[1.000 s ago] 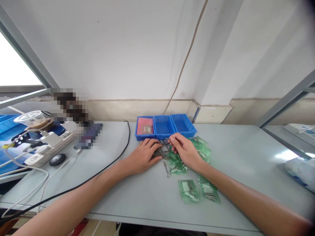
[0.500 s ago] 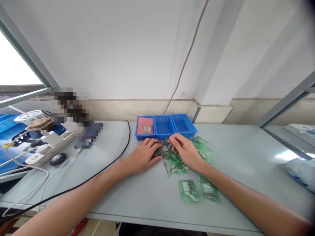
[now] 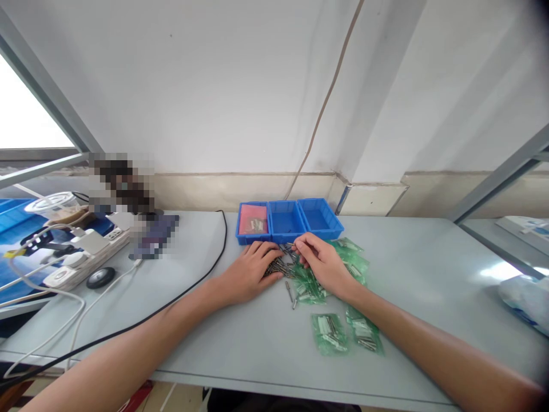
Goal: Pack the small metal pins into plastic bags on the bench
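Observation:
My left hand (image 3: 249, 272) rests on the table with its fingers spread, curved around the left side of a pile of thin metal pins (image 3: 281, 267). Thumb and fingers of my right hand (image 3: 322, 262) are pinched together over the pile's right side, with the tip of a small metal pin (image 3: 290, 244) showing between them. Under and beside this hand lie green plastic bags (image 3: 309, 290) with metal pins inside. Two loose pins (image 3: 289, 290) lie just in front of the pile. Closer to me sits another green bag (image 3: 329, 335) of pins.
Three blue bins (image 3: 286, 236) stand behind my hands; the left one contains a pink bag (image 3: 253, 220). A black cable (image 3: 189, 284) crosses the table's left side, near a power strip (image 3: 92, 257) and a round black object (image 3: 100, 278). A plastic-wrapped bundle (image 3: 525, 300) is at far right.

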Demonstrator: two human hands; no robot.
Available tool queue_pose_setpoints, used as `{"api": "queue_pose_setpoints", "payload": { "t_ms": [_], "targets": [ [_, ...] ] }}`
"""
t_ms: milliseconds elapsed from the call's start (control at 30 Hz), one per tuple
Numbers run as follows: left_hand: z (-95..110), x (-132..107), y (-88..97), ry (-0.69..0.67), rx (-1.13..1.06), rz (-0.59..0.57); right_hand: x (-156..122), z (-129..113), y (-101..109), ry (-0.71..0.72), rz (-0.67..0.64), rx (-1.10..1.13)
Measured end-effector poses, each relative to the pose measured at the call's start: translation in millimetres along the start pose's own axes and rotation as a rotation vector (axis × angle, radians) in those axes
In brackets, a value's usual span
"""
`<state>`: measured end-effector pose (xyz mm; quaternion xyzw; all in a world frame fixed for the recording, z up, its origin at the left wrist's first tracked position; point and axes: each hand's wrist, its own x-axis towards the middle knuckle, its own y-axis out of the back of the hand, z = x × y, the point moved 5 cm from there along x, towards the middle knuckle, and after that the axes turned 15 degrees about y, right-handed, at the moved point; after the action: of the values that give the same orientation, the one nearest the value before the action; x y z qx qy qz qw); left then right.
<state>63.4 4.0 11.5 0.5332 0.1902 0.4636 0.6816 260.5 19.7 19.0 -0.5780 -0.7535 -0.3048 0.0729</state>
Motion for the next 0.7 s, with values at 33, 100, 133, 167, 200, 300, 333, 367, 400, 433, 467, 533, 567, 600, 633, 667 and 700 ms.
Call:
{"api": "queue_pose_setpoints", "payload": {
  "t_ms": [33, 100, 133, 167, 200, 300, 333, 367, 400, 433, 467, 533, 567, 600, 633, 667, 700],
  "targets": [
    [0.0, -0.1, -0.2, 0.000, 0.000, 0.000, 0.0, 0.1, 0.0, 0.000, -0.001, -0.005],
    [0.2, -0.2, -0.5, 0.001, 0.004, -0.002, 0.1, 0.0, -0.1, 0.001, -0.004, -0.013],
    [0.3, -0.3, -0.6, 0.001, 0.006, -0.004, 0.1, 0.0, -0.3, 0.003, -0.007, -0.015],
    [0.5, -0.3, -0.7, 0.001, 0.008, -0.006, 0.1, -0.1, -0.4, 0.004, -0.010, -0.017],
    [0.7, -0.4, -0.6, 0.001, 0.008, -0.006, 0.1, -0.3, -0.5, 0.006, -0.014, -0.019],
    [0.8, -0.3, -0.1, 0.002, 0.006, -0.007, 0.2, -0.8, -0.7, 0.006, -0.027, -0.029],
    [0.7, -0.3, 0.1, 0.002, 0.005, -0.006, 0.2, -1.1, -0.8, 0.005, -0.034, -0.033],
    [0.5, -0.2, 0.2, 0.003, 0.004, -0.005, 0.3, -1.5, -0.9, 0.005, -0.040, -0.038],
    [0.3, -0.2, 0.2, 0.002, 0.003, -0.004, 0.4, -2.2, -1.0, 0.008, -0.047, -0.045],
    [0.1, -0.1, 0.2, 0.002, 0.002, -0.004, 0.5, -3.1, -1.0, 0.011, -0.051, -0.051],
    [0.0, 0.0, 0.3, 0.000, 0.000, -0.003, 0.6, -4.1, -0.9, 0.016, -0.054, -0.057],
    [0.0, 0.2, 0.5, -0.001, -0.003, -0.005, 0.8, -6.1, -0.7, 0.023, -0.058, -0.068],
    [0.0, 0.3, 0.6, 0.000, -0.004, -0.005, 0.9, -6.9, -0.7, 0.025, -0.060, -0.074],
    [0.0, 0.3, 0.7, 0.001, -0.004, -0.005, 0.9, -7.6, -0.6, 0.027, -0.061, -0.081],
    [0.1, 0.3, 0.8, 0.003, -0.004, -0.005, 1.0, -8.2, -0.6, 0.029, -0.063, -0.086],
    [0.1, 0.3, 0.8, 0.004, -0.004, -0.006, 1.0, -8.6, -0.6, 0.033, -0.065, -0.090],
    [0.0, 0.2, 0.7, 0.006, -0.004, -0.008, 0.9, -8.9, -0.6, 0.037, -0.066, -0.092]
  ]
}}
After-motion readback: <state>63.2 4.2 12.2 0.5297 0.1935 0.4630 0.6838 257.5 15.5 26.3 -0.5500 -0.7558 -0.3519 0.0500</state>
